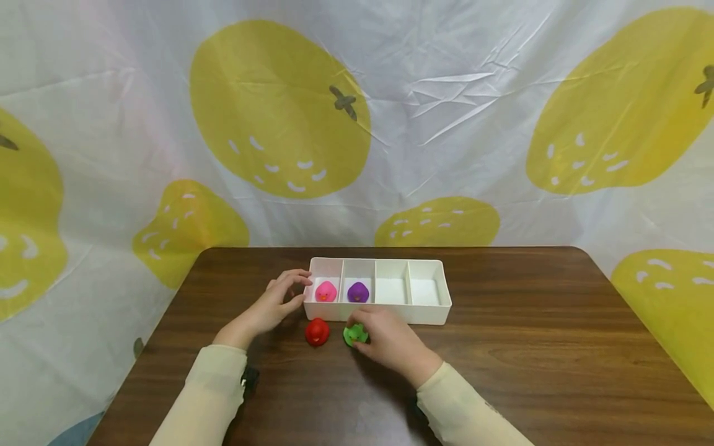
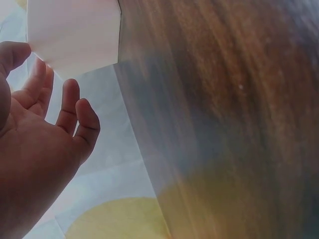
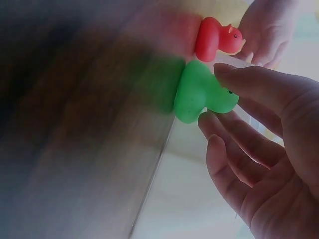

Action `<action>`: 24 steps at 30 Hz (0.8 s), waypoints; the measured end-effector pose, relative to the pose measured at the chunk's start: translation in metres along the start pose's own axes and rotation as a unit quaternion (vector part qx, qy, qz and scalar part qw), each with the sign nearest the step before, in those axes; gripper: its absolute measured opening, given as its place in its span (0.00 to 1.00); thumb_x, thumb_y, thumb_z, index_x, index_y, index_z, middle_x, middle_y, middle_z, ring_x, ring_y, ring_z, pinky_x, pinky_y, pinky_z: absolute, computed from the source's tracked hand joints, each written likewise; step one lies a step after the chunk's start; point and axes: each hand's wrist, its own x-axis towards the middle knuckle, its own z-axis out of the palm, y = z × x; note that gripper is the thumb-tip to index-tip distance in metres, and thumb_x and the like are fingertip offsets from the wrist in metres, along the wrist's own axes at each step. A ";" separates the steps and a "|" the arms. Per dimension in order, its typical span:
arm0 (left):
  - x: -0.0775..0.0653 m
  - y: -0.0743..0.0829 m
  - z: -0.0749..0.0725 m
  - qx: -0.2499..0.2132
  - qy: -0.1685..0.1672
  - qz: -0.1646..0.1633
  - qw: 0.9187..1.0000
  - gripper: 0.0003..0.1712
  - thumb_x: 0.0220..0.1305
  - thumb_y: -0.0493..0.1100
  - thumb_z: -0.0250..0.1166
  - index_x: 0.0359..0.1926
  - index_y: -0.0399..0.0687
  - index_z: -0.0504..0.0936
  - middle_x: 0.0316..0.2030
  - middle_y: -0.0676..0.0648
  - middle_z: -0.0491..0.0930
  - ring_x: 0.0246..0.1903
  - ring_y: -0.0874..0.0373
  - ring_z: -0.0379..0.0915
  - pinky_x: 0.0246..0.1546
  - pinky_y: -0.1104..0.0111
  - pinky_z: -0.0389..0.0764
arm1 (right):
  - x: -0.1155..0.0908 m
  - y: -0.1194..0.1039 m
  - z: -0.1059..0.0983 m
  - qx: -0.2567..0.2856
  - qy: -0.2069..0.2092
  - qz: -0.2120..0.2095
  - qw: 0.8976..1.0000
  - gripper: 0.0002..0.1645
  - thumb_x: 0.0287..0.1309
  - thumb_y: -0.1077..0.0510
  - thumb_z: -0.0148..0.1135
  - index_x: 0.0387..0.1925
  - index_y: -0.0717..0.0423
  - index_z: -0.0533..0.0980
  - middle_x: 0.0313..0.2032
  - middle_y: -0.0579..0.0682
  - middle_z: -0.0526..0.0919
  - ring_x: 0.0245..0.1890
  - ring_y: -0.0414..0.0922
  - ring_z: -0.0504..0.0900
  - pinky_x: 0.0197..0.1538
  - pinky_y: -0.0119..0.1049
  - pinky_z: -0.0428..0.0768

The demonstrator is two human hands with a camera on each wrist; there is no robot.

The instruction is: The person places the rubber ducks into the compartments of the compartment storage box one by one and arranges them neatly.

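A white tray [image 1: 379, 314] with a row of compartments stands on the table. The pink rubber duck [image 1: 326, 292] sits in its leftmost compartment, the purple rubber duck [image 1: 358, 292] in the one beside it. My left hand [image 1: 274, 305] touches the tray's left end with thumb and fingertips, the fingers loosely bent. In front of the tray, my right hand [image 1: 390, 341] pinches a green rubber duck [image 3: 197, 94] between thumb and fingers; its base appears to rest on the table. A red rubber duck [image 1: 317, 332] stands on the table between the hands, touched by neither.
The brown wooden table [image 1: 530, 371] extends to both sides of the tray. Behind it hangs a white curtain [image 1: 446, 124] printed with yellow fruit. Two bare compartments [image 1: 392, 284] make up the tray's right half.
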 end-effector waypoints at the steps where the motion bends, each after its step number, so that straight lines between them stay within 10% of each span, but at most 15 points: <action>1: 0.000 0.000 0.000 -0.001 0.000 -0.001 1.000 0.18 0.69 0.33 0.64 0.59 0.42 0.76 0.70 0.38 0.68 0.53 0.38 0.68 0.56 0.51 0.67 | 0.000 0.000 0.000 0.000 0.000 0.002 1.000 0.17 0.49 0.58 0.79 0.41 0.52 0.83 0.38 0.46 0.87 0.37 0.42 0.83 0.46 0.39 0.84; 24: -0.001 0.001 0.000 -0.004 0.007 0.009 1.000 0.18 0.69 0.32 0.64 0.58 0.39 0.77 0.69 0.37 0.69 0.50 0.42 0.68 0.54 0.54 0.66 | -0.006 -0.002 -0.020 0.063 0.029 0.045 0.997 0.16 0.53 0.56 0.79 0.43 0.51 0.85 0.37 0.42 0.86 0.41 0.45 0.84 0.49 0.39 0.83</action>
